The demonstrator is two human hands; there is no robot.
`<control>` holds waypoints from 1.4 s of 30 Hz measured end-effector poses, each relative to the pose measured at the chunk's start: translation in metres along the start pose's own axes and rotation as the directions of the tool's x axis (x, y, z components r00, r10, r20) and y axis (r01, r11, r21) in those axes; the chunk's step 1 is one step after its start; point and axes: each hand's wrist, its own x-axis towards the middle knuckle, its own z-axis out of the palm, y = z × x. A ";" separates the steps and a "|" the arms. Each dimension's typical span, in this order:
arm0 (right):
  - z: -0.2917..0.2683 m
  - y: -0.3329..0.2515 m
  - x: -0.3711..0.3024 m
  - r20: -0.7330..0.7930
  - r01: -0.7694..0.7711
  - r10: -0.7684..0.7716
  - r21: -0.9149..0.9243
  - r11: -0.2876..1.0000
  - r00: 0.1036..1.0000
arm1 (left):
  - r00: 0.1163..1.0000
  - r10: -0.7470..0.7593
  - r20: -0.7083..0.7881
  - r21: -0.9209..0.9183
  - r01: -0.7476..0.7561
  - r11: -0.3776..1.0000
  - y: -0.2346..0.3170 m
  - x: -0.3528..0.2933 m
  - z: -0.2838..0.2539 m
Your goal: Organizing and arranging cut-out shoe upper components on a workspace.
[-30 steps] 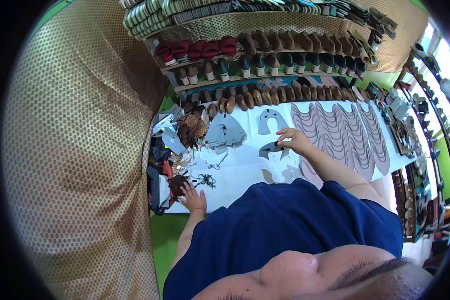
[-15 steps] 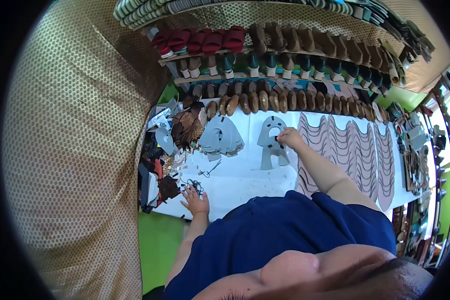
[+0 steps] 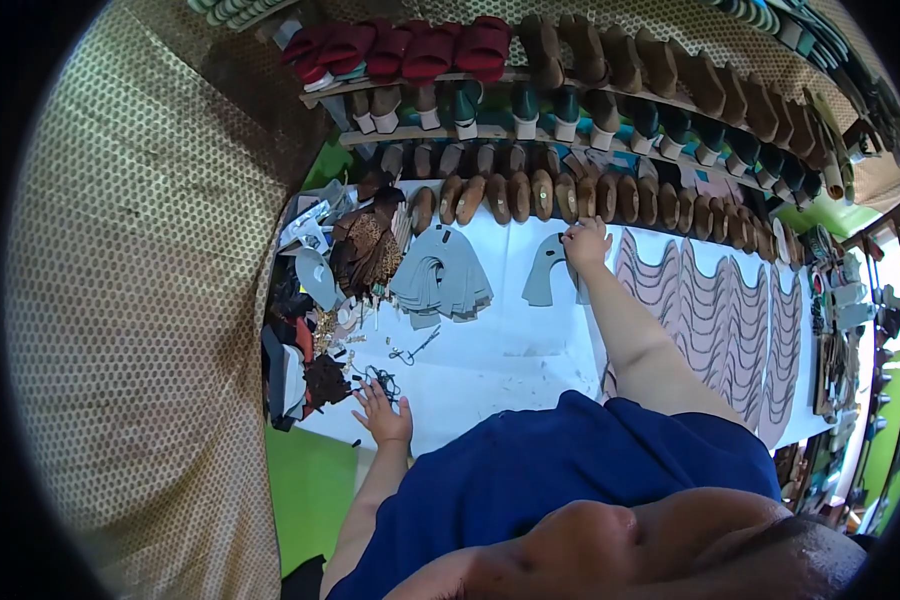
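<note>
My right hand [image 3: 590,248] reaches to the far middle of the white table, its fingertips pinched at the top of a grey arch-shaped cut piece [image 3: 540,278]. The palm and wrist hide that piece's right side, and a small dark patch shows by the fingertips. To its left lies a fanned stack of similar grey pieces [image 3: 460,275], a dark patch on its top. My left hand [image 3: 385,415] rests open, fingers spread, near the table's front left edge. Just beyond its fingertips lies a tangle of black cord [image 3: 382,380].
Pinkish pieces with wavy dark edges [image 3: 700,310] lie in overlapping columns on the right. Brown shoe soles [image 3: 520,197] line the back, below shelves of heeled shoes [image 3: 525,112] and red slippers [image 3: 430,52]. Brown patterned scraps [image 3: 365,245] crowd the left. A patterned curtain [image 3: 150,330] hangs beyond.
My right hand has moved farther from me, to the top of the arch. The lower grey piece has shifted up, and one arch now shows where two showed. My left hand stays in place.
</note>
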 end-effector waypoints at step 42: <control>-0.115 -0.166 -0.118 0.371 0.712 -0.888 0.543 0.445 0.271 | 1.000 0.003 0.024 -0.023 -0.002 1.000 0.000 0.000 -0.008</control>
